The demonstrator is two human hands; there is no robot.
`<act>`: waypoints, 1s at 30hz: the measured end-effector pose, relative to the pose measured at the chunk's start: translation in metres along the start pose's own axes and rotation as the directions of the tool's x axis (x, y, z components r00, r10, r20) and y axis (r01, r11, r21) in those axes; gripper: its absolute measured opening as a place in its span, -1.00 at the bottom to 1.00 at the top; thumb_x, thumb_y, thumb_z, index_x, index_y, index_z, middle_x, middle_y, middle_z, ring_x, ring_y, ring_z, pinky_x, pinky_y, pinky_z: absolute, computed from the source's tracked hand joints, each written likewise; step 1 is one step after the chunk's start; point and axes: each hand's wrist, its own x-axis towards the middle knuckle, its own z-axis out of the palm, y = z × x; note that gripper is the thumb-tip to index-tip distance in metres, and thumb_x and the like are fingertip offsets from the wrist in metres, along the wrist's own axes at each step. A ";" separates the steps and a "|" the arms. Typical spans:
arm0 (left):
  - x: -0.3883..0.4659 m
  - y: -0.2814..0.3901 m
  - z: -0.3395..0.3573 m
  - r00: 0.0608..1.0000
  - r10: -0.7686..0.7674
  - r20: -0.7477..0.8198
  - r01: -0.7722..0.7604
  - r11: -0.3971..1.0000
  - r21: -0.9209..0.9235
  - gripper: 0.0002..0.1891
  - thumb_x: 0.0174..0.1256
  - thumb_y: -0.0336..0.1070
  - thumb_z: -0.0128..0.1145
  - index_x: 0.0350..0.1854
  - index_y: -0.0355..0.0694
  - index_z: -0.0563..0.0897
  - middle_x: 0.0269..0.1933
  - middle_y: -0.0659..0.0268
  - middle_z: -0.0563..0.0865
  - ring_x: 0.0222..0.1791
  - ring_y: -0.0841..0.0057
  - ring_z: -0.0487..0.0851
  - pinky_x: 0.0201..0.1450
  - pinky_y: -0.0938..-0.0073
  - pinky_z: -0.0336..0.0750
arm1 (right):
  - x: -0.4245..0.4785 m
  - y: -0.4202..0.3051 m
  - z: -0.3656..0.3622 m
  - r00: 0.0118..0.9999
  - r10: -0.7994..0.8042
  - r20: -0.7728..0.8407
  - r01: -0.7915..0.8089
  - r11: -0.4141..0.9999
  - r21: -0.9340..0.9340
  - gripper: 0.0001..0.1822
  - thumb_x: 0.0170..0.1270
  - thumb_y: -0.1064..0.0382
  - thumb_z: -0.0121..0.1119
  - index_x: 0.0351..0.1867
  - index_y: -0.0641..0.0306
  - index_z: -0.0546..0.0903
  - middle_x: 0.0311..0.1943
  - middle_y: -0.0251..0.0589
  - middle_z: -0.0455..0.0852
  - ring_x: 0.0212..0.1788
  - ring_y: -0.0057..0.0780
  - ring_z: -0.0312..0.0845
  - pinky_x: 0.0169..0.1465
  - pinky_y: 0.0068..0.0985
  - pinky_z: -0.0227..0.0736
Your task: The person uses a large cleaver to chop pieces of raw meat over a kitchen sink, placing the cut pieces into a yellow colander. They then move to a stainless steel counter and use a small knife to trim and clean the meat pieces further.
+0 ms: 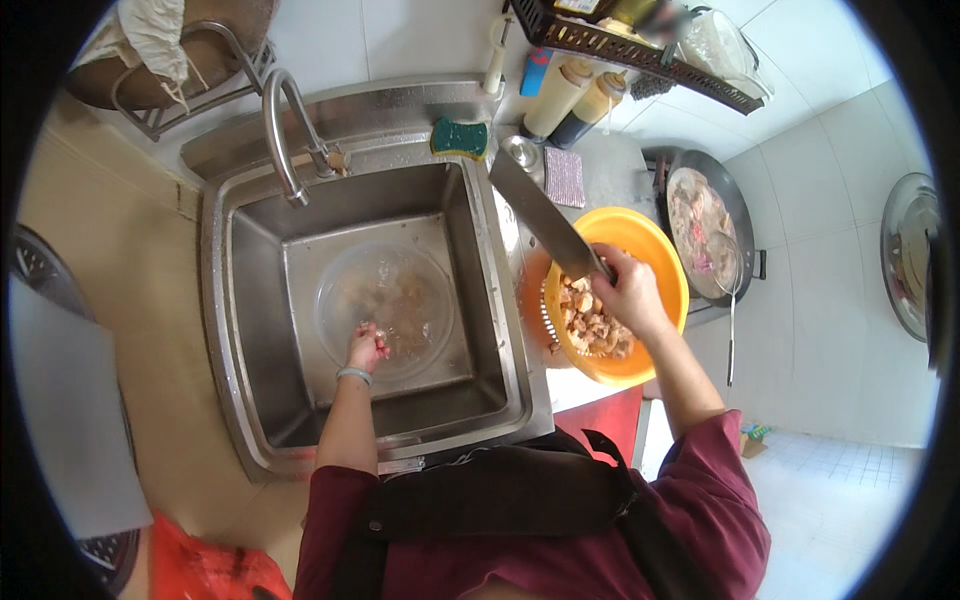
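A cleaver (540, 214) is gripped by its handle in my right hand (630, 294), its broad blade slanting up and left past the sink's edge. Under that hand stands a yellow plastic basket (664, 255), holding chopped meat chunks (596, 326). My left hand (367, 346) reaches into the stainless steel sink (382, 230), at the near side of a clear round bowl (442, 352). Cloudy water and pale pieces fill this bowl. The left fingers are curled at the water, and whether they hold a piece is too small to tell.
A curved faucet (281, 142) rises behind the sink, with a green sponge (459, 139) on the rim. At right, a wok (742, 202) holds food in liquid and a long-handled skimmer (731, 315). Squeeze bottles (559, 97) stand below a wall rack (600, 37).
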 end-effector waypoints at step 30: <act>-0.285 -0.019 0.126 0.807 0.468 -0.359 -0.553 0.813 -0.184 -0.75 0.33 -0.19 0.02 -0.06 -0.21 0.53 -0.16 0.39 0.62 -0.22 0.57 0.59 -0.27 0.57 0.49 | 0.337 0.326 -0.012 0.834 0.282 0.474 -0.272 -0.537 0.798 -0.81 0.07 0.24 0.11 -0.51 0.32 0.44 -0.51 -0.11 0.51 -0.49 -0.27 0.44 -0.42 -0.39 0.54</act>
